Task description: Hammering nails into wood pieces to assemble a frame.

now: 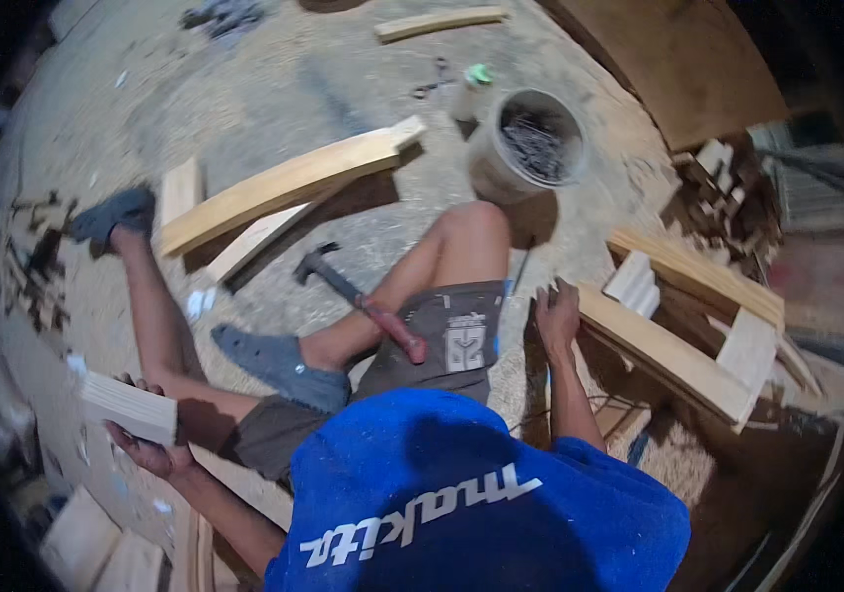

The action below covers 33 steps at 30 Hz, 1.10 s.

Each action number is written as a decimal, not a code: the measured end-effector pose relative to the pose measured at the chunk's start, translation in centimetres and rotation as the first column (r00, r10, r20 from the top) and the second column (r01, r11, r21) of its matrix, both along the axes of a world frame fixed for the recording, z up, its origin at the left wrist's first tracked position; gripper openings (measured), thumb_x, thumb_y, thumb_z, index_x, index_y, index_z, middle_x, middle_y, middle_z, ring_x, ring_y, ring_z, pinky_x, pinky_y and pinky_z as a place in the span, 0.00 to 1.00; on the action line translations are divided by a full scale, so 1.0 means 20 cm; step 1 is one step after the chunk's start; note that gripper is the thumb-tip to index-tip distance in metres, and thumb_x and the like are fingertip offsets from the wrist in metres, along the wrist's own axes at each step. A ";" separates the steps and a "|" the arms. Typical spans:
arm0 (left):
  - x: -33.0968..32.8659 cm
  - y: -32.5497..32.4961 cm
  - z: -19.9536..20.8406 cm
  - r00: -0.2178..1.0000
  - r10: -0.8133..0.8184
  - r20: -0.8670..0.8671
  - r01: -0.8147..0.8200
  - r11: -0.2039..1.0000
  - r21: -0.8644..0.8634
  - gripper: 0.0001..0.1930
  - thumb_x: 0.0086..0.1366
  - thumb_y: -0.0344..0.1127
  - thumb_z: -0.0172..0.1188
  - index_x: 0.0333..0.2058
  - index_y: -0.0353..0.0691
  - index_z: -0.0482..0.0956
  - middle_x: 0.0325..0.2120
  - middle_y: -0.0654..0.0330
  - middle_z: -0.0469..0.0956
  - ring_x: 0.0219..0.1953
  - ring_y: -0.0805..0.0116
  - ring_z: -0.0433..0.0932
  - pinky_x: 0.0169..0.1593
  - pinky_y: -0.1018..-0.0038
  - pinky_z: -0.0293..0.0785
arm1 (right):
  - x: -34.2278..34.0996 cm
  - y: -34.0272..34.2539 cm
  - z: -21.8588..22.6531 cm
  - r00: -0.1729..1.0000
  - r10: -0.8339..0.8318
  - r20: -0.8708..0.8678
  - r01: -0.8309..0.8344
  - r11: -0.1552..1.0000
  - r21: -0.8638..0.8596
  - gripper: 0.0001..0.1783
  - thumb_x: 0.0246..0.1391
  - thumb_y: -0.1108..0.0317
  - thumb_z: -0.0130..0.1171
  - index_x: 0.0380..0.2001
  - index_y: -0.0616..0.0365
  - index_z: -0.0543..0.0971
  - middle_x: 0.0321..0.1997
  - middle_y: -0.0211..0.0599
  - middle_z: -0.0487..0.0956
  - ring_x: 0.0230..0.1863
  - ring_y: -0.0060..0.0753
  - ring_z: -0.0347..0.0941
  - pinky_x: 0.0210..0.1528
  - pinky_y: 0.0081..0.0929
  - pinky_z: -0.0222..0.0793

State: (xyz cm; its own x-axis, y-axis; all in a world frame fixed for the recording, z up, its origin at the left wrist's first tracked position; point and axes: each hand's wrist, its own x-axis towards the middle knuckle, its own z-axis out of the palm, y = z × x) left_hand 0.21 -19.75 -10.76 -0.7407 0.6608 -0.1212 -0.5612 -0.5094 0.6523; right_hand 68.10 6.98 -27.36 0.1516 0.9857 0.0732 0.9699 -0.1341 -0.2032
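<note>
My left hand (pixel 153 452) is closed around a pale grooved wooden block (pixel 131 407), or a stack of thin pieces, beside my knee. My right hand (pixel 558 314) lies against the near left end of a wooden frame (pixel 673 345), fingers stretched and slightly apart. The frame has two long rails joined by short crosspieces. A hammer (pixel 343 283) with a dark head and red grip (pixel 402 335) rests across my lap and leg. In front of my legs lie a long curved wooden piece (pixel 289 190) and a paler strip (pixel 259 242), partly beneath it.
Ahead stands a bucket (pixel 530 148) of dark nails, next to a green-capped bottle (pixel 475 89) and pliers-like tool (pixel 434 79). Another wood strip (pixel 441 22) lies farther off. Offcuts (pixel 728 202) pile at right, scraps (pixel 39 261) at left, and boards (pixel 81 538) at lower left.
</note>
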 end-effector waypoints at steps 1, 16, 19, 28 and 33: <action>0.01 0.06 -0.07 0.997 -0.080 0.002 0.080 0.997 -0.021 0.36 0.79 0.54 0.57 0.74 0.37 0.63 0.67 0.46 0.74 0.64 0.46 0.77 0.70 0.52 0.74 | -0.02 0.02 0.04 0.999 0.000 -0.048 0.001 1.000 0.029 0.28 0.66 0.55 0.66 0.63 0.62 0.79 0.58 0.60 0.81 0.58 0.61 0.78 0.62 0.48 0.72; 0.66 0.99 0.04 0.873 -0.448 0.193 0.487 0.825 -0.288 0.37 0.80 0.70 0.39 0.60 0.42 0.79 0.36 0.59 0.87 0.32 0.66 0.87 0.36 0.67 0.88 | -1.27 1.19 0.88 0.547 0.744 0.384 -0.837 0.486 0.250 0.24 0.58 0.70 0.64 0.58 0.52 0.83 0.61 0.45 0.81 0.60 0.49 0.78 0.66 0.54 0.69; 0.69 1.04 0.06 0.862 -0.429 0.269 0.483 0.858 -0.178 0.38 0.82 0.66 0.36 0.67 0.38 0.73 0.44 0.55 0.86 0.36 0.62 0.88 0.39 0.65 0.89 | -1.48 1.65 0.71 0.176 0.649 0.740 -0.806 0.526 -0.270 0.23 0.64 0.61 0.62 0.62 0.49 0.83 0.70 0.45 0.78 0.76 0.50 0.68 0.77 0.64 0.59; 0.62 0.85 0.10 0.914 -0.363 -0.182 0.285 0.892 -0.351 0.40 0.68 0.47 0.75 0.68 0.35 0.64 0.57 0.45 0.82 0.53 0.55 0.86 0.53 0.65 0.87 | -1.54 1.98 0.70 0.359 0.664 0.656 -0.504 0.730 -0.462 0.22 0.60 0.58 0.67 0.56 0.52 0.87 0.54 0.44 0.89 0.53 0.50 0.87 0.53 0.55 0.83; 0.62 0.84 0.05 0.840 -0.361 -0.405 0.137 0.863 -0.486 0.38 0.58 0.34 0.83 0.63 0.35 0.71 0.53 0.55 0.82 0.56 0.66 0.82 0.58 0.65 0.83 | -1.60 1.69 1.23 0.649 0.642 -0.408 -0.742 0.652 -0.154 0.33 0.56 0.46 0.74 0.54 0.61 0.83 0.39 0.40 0.86 0.40 0.32 0.83 0.41 0.37 0.76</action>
